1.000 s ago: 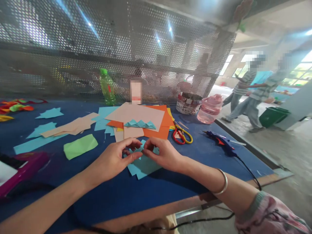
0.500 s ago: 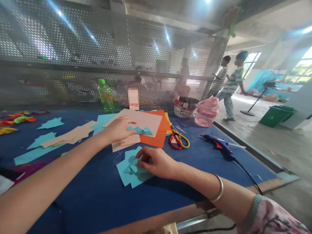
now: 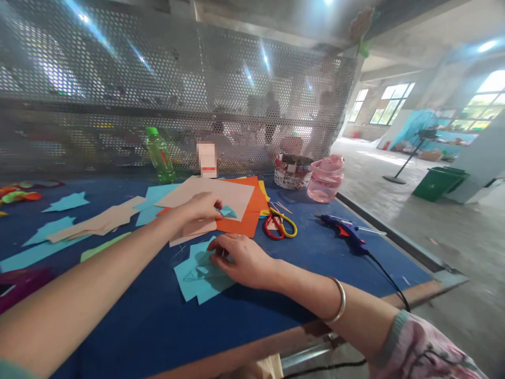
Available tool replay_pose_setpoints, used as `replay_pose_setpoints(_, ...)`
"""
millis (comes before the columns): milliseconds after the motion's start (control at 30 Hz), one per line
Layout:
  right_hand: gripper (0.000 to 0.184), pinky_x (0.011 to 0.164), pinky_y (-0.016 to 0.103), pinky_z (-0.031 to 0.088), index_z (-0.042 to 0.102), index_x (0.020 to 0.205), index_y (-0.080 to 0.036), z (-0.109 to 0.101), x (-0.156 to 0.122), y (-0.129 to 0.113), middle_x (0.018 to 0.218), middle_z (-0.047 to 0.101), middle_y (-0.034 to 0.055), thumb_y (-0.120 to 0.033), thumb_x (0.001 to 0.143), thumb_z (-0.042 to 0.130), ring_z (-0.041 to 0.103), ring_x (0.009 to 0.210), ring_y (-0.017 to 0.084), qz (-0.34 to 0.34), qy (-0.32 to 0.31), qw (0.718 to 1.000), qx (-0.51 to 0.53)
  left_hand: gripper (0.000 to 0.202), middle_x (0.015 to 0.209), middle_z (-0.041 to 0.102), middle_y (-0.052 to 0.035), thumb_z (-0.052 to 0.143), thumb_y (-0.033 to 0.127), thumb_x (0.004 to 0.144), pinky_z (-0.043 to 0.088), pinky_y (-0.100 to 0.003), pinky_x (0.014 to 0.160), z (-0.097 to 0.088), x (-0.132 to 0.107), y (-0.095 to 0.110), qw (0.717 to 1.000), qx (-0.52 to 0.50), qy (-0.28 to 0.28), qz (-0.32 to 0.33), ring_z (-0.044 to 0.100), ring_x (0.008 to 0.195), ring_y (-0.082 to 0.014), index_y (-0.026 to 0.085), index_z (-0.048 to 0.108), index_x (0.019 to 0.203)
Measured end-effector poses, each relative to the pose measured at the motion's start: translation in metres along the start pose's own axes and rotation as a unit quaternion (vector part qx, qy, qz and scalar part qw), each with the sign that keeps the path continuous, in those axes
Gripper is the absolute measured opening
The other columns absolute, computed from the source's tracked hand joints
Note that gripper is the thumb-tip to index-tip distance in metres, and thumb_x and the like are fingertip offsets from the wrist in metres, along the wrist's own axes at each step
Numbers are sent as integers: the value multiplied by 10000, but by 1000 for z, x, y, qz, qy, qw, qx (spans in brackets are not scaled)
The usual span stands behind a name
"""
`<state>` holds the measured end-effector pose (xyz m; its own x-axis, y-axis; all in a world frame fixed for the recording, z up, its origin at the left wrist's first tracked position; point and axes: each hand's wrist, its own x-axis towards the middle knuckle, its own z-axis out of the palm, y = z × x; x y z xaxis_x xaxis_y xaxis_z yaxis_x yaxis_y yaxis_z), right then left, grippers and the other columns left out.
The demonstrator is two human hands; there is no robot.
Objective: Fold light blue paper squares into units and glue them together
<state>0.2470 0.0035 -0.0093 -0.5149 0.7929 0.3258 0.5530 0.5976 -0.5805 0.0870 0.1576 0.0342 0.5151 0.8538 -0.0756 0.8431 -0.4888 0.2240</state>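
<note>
My left hand (image 3: 201,206) reaches forward over the beige paper sheet (image 3: 209,193) and closes its fingers on small folded teal paper pieces (image 3: 228,211) lying there. Nearer to me, my right hand (image 3: 239,257) rests on a pile of teal paper squares (image 3: 199,273) on the blue table (image 3: 158,321). Its fingertips press together on a small folded teal piece at the pile's top. Orange paper (image 3: 246,218) lies under the beige sheet.
Red-and-yellow scissors (image 3: 279,225) and a blue glue gun (image 3: 344,232) with its cord lie to the right. A green bottle (image 3: 159,155), a paper-wrapped bowl (image 3: 292,170) and a pink container (image 3: 325,179) stand by the perforated metal screen. Paper scraps (image 3: 94,223) lie left.
My left hand left the teal pile and reached forward to the folded teal pieces on the beige sheet. My right hand stayed on the pile. The people walking at right are gone.
</note>
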Motion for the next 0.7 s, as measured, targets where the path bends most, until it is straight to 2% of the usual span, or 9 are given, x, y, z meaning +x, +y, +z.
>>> replay_pose_setpoints(100, 140, 792, 266, 501, 663, 1083, -195, 1, 0, 0, 977, 759, 47, -151, 951, 677, 695, 892, 179, -7, -2, 1000, -7, 372, 1332, 666, -98, 681, 397, 1007, 609, -480, 939, -4, -13, 7, 999, 36, -6, -4, 686, 1124, -276, 182, 647, 1309)
replay_pose_setpoints(233, 168, 815, 274, 513, 669, 1111, -177, 2, -1, 1, 990, 769, 64, -137, 948, 669, 702, 914, 187, -14, 0, 1000, -14, 350, 1265, 690, -85, 684, 402, 1004, 614, -460, 907, -10, -44, 15, 999, 51, 14, 3, 698, 1072, -262, 166, 663, 1262)
replay_pose_setpoints(300, 170, 827, 279, 520, 678, 1105, -170, 1, -1, 1, 1002, 772, 72, -123, 942, 668, 705, 917, 188, -17, -1, 1000, -17, 283, 1128, 715, -60, 689, 398, 997, 605, -420, 859, -13, -62, 15, 998, 48, 27, 9, 701, 974, -227, 155, 687, 1142)
replay_pose_setpoints(367, 144, 833, 278, 526, 692, 1077, -173, 0, -1, 0, 1017, 771, 74, -118, 949, 657, 708, 911, 181, -18, -3, 1000, -20, 143, 928, 721, -18, 706, 312, 938, 558, -346, 773, -13, -78, 12, 999, 35, 38, 17, 686, 847, -204, 172, 673, 943)
replay_pose_setpoints(467, 114, 832, 258, 527, 709, 1035, -178, -4, 0, -2, 1017, 766, 61, -115, 960, 650, 709, 898, 161, -14, -9, 999, -30, 55, 805, 721, 6, 640, 208, 842, 466, -286, 671, -10, -98, 4, 999, 12, 46, 23, 674, 750, -196, 213, 597, 808)
replay_pose_setpoints(567, 126, 855, 224, 509, 717, 1060, -165, -15, 5, -6, 1034, 762, 53, -111, 978, 638, 704, 931, 137, 4, -12, 999, -52, 34, 806, 733, -32, 568, 250, 838, 414, -303, 637, -2, -114, -6, 997, 3, 72, 20, 681, 738, -244, 228, 593, 844)
replay_pose_setpoints(700, 110, 849, 212, 472, 717, 1049, -153, -53, 4, -9, 1085, 750, 64, -180, 1020, 615, 686, 967, 129, 83, 8, 989, -119, 283, 924, 794, -60, 438, 275, 932, 427, -317, 704, 5, -130, -15, 994, -14, 109, 28, 712, 837, -283, 230, 639, 1126)
